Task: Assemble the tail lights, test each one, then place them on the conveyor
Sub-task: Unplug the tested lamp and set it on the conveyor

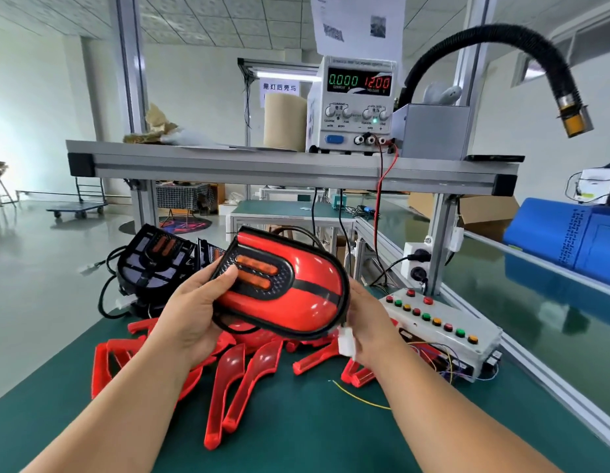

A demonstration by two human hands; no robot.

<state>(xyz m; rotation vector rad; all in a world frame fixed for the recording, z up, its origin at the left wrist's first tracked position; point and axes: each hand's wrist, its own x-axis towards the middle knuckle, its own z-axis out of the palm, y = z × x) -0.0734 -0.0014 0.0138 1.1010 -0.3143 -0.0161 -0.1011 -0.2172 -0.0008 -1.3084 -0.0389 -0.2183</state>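
Note:
An assembled tail light (290, 285) with a red lens, black rim and two orange bars is held up above the green mat. My left hand (194, 308) grips its left end, thumb on the black panel. My right hand (368, 322) supports the right end from behind and pinches a white plug connector (346, 343) on the light's cable. Loose red lens covers (235, 370) lie in a pile on the mat below. Black tail light housings (150, 264) with cables are stacked at the back left. The green conveyor belt (535, 302) runs along the right.
A test box (443, 332) with red, green and yellow buttons sits right of my hands, wires spilling out. On the shelf above stands a power supply (354, 104) reading 0.000 and 12.00. A black extraction hose (501, 46) hangs at the upper right. A blue machine (569, 240) stands by the conveyor.

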